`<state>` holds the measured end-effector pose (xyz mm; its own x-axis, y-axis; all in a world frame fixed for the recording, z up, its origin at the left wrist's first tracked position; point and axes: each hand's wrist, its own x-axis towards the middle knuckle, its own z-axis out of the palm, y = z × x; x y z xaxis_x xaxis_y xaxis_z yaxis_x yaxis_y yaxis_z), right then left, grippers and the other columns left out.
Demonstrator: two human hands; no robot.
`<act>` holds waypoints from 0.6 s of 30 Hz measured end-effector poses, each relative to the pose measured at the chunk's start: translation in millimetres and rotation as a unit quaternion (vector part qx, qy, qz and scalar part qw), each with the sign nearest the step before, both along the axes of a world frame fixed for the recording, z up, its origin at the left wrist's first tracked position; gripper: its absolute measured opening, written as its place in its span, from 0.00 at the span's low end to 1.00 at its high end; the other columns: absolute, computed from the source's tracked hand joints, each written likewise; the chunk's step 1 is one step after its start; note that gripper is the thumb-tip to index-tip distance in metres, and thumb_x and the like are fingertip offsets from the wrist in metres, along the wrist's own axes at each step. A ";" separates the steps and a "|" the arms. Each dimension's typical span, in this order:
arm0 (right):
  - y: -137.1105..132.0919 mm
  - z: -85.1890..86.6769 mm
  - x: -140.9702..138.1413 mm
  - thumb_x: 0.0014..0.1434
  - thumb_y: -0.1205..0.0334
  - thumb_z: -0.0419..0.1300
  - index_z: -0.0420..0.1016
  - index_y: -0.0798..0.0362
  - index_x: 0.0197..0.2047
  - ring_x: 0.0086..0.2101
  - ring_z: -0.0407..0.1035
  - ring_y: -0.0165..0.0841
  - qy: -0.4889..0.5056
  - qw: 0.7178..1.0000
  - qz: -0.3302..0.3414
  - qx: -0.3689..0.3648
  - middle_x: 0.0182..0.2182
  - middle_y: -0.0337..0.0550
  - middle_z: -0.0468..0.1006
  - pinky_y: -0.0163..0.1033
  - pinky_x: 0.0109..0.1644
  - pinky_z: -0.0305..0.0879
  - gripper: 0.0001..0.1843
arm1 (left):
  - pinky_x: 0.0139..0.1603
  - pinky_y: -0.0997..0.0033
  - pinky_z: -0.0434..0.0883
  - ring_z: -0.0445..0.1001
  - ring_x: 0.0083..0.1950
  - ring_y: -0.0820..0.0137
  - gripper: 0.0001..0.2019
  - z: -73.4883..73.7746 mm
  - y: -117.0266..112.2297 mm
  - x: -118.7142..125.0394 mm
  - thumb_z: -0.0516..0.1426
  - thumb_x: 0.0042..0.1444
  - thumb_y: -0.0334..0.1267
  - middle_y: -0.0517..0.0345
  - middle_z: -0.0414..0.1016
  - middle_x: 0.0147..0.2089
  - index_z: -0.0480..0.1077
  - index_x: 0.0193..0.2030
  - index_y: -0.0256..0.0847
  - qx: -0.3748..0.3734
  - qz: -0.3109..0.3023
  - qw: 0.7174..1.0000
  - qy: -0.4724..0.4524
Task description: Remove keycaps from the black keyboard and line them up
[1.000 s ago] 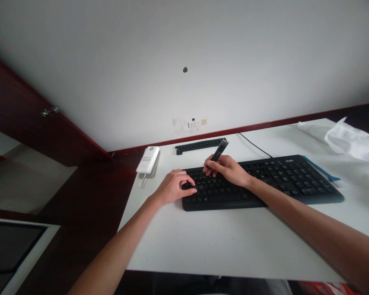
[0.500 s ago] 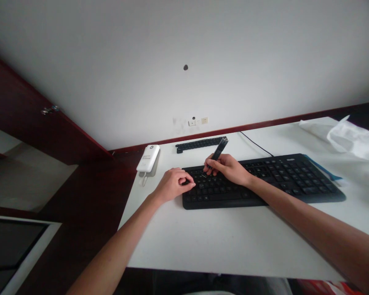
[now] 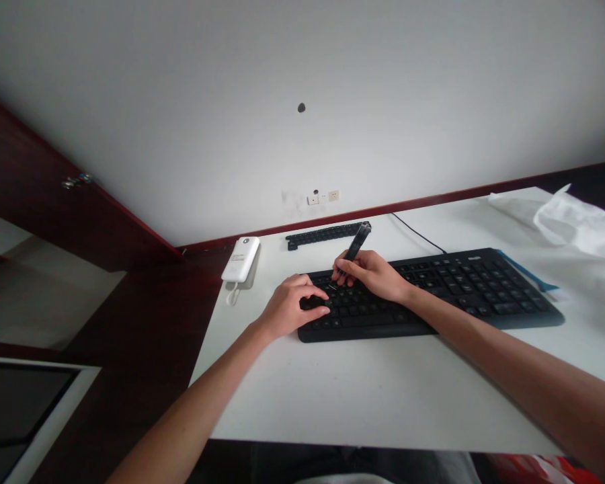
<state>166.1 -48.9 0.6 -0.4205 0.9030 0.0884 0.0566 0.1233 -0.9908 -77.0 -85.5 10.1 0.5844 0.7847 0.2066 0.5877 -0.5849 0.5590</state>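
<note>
Work judged partway, remainder not determinable: a row of dark keycap-like pieces (image 3: 327,234) lies behind the black corded keyboard (image 3: 464,282) (centre to right of frame, dark-keyed), right hand (image 3: 367,273) gripping a black pen-like tool (image 3: 357,241) over it, left hand (image 3: 291,304) at its left end, thumb and index parted.

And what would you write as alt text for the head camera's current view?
A person's right hand holds a dark pen-like tool over a black keyboard on a white table, while the left hand, thumb and forefinger parted, is at the keyboard's left end. Beyond lie a black strip and a white device; crumpled white material lies at right.
</note>
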 end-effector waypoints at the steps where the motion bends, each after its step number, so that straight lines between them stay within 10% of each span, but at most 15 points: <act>1: 0.1 -0.4 0.0 0.64 0.38 0.61 0.79 0.57 0.38 0.31 0.76 0.34 0.000 1.000 0.000 0.000 0.33 0.49 0.84 0.39 0.35 0.72 0.26 | 0.45 0.67 0.69 0.71 0.41 0.67 0.08 -1.1 -0.2 1.1 0.66 0.59 0.43 0.58 0.72 0.38 0.81 0.45 0.48 0.001 0.007 1.000 -0.001; 18: 1.1 -2.6 -0.3 0.64 0.39 0.61 0.79 0.57 0.38 0.31 0.76 0.34 0.002 1.000 -0.010 0.002 0.33 0.49 0.83 0.39 0.35 0.73 0.26 | 0.42 0.69 0.67 0.69 0.35 0.70 0.06 -4.0 -5.2 7.4 0.62 0.65 0.42 0.61 0.69 0.31 0.79 0.40 0.44 0.043 0.006 0.999 0.002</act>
